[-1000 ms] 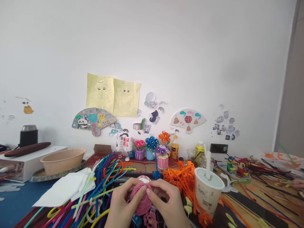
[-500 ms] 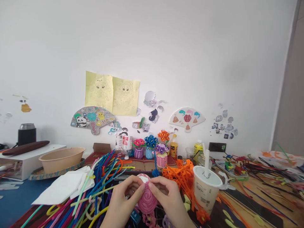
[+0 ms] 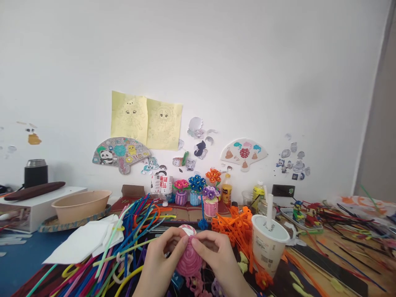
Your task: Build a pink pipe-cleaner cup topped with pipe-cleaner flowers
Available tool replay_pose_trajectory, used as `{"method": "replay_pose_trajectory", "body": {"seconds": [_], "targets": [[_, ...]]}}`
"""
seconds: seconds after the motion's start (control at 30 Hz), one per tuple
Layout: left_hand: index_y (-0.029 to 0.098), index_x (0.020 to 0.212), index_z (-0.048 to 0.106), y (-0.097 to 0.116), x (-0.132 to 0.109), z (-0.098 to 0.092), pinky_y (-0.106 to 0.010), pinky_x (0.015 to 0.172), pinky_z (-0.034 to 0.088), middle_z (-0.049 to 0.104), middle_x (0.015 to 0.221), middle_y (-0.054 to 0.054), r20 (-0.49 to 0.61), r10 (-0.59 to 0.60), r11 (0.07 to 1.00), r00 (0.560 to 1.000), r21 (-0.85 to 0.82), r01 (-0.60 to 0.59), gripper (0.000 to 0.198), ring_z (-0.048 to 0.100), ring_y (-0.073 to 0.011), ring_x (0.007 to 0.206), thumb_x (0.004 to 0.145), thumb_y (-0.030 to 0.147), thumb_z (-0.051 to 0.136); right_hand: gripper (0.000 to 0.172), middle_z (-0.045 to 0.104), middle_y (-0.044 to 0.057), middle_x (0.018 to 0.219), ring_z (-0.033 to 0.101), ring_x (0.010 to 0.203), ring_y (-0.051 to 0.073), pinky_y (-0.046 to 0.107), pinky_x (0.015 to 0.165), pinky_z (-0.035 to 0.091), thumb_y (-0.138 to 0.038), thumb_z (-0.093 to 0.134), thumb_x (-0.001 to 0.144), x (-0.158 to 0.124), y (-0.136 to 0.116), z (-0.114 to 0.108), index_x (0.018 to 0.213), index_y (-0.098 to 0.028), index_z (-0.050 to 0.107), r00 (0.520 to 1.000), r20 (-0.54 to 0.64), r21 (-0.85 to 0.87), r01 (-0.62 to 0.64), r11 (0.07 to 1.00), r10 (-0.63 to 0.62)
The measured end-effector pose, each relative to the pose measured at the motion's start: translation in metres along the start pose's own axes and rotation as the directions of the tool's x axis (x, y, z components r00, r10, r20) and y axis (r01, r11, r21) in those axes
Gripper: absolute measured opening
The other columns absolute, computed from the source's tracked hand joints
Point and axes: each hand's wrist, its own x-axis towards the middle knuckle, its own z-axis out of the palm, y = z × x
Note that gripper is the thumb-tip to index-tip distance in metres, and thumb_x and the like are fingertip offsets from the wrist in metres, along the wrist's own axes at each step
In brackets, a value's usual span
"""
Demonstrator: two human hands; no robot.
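Between my two hands is a pink coiled pipe-cleaner piece [image 3: 190,260], a round spiral facing me, with a pink-and-white striped rim showing above it. My left hand [image 3: 165,258] pinches its upper left edge between thumb and fingers. On the opposite side my right hand [image 3: 216,258] pinches the upper right edge, the two thumb tips almost meeting. Pink pipe-cleaner loops [image 3: 195,284] lie just below the coil. A small blue object [image 3: 177,281], partly covered by my left hand, sits beside them.
Loose coloured pipe cleaners [image 3: 123,243] spread left, near white napkins [image 3: 82,241]. To the right are orange pipe-cleaner pieces [image 3: 235,227] and a drink cup with a straw [image 3: 268,247]. Small potted pipe-cleaner flowers [image 3: 210,206] stand behind. A black phone-like slab [image 3: 331,268] lies far right.
My hands stay pinched on the pink coil, which has tilted slightly and lifted a little. More of the striped rim shows above my thumbs. The surroundings look the same.
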Motion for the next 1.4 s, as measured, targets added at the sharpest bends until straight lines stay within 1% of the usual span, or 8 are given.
{"method": "replay_pose_trajectory", "body": {"seconds": [0.1,0.3,0.43,0.9,1.03,1.23,1.33,1.4], "targets": [[0.016,0.079,0.065,0.004,0.0,-0.001,-0.022,0.065,0.05,0.071,0.074,-0.004,-0.001,-0.026,0.998,1.0,-0.055,0.026,0.026,0.065,-0.0177,0.071,0.079,0.042,0.063,0.031,0.073,0.006,0.073,0.065,0.07,0.021,0.028,0.068,0.051,-0.046,0.074,0.07,-0.001,0.002,0.002,0.076,-0.015,0.073,0.998,-0.054,0.036,-0.007,0.999,0.009],[0.018,0.083,0.068,0.011,-0.004,-0.004,-0.019,0.064,0.052,0.074,0.077,-0.004,-0.035,-0.018,0.997,0.999,-0.081,0.015,0.02,0.068,-0.0171,0.072,0.077,0.037,0.067,0.028,0.072,0.005,0.072,0.064,0.069,0.019,0.026,0.065,0.048,-0.042,0.076,0.069,-0.002,0.0,0.005,0.074,-0.014,0.072,0.999,-0.051,0.112,0.014,0.994,-0.008],[0.018,0.074,0.071,0.013,-0.004,-0.004,-0.019,0.061,0.053,0.075,0.073,-0.003,-0.055,0.078,0.997,0.995,0.004,-0.078,0.017,0.069,-0.0169,0.066,0.075,0.035,0.068,0.027,0.072,0.004,0.071,0.064,0.067,0.018,0.025,0.064,0.048,-0.041,0.076,0.069,-0.003,-0.001,0.006,0.074,-0.014,0.072,0.999,-0.049,0.149,0.014,0.989,-0.007],[0.026,0.088,0.076,0.004,-0.007,-0.001,-0.018,0.065,0.054,0.077,0.083,-0.001,-0.042,0.343,0.917,0.938,0.23,-0.325,0.013,0.072,-0.0165,0.069,0.078,0.026,0.067,0.028,0.072,0.005,0.068,0.064,0.066,0.019,0.026,0.063,0.049,-0.042,0.076,0.069,-0.005,-0.001,0.008,0.072,-0.014,0.072,0.986,-0.164,0.158,0.061,0.986,-0.035],[0.026,0.089,0.075,0.006,-0.008,-0.002,-0.018,0.07,0.054,0.077,0.086,-0.001,-0.053,0.352,0.909,0.935,0.259,-0.328,0.013,0.072,-0.0165,0.073,0.079,0.026,0.067,0.03,0.073,0.005,0.07,0.066,0.068,0.02,0.026,0.065,0.05,-0.044,0.076,0.068,-0.004,-0.002,0.006,0.072,-0.015,0.073,0.991,-0.13,0.171,0.052,0.984,-0.03],[0.022,0.094,0.072,0.004,-0.008,-0.003,-0.019,0.063,0.055,0.076,0.081,-0.002,-0.121,0.273,0.936,0.954,0.261,-0.235,0.018,0.071,-0.0164,0.065,0.08,0.031,0.066,0.041,0.076,0.008,0.079,0.069,0.081,0.025,0.033,0.077,0.052,-0.048,0.079,0.064,-0.002,-0.005,0.001,0.086,-0.013,0.077,0.998,0.055,0.198,-0.021,0.98,0.011],[0.023,0.1,0.072,0.002,-0.006,-0.004,-0.02,0.067,0.056,0.076,0.087,-0.003,-0.131,0.315,0.915,0.94,0.305,-0.264,0.023,0.071,-0.0176,0.071,0.081,0.032,0.064,0.041,0.069,0.003,0.06,0.061,0.053,0.015,0.024,0.052,0.05,-0.051,0.078,0.064,-0.001,-0.005,0.001,0.081,-0.013,0.077,0.999,0.03,0.145,-0.044,0.988,0.04],[0.025,0.105,0.071,0.002,-0.005,-0.004,-0.021,0.073,0.056,0.075,0.096,-0.005,-0.102,0.35,0.892,0.931,0.34,-0.298,0.025,0.072,-0.0186,0.08,0.083,0.03,0.061,0.042,0.058,-0.002,0.046,0.045,0.036,0.007,0.017,0.036,0.035,-0.052,0.075,0.066,-0.001,-0.004,0.001,0.075,-0.012,0.076,0.999,0.004,0.098,-0.048,0.994,0.048]]}}
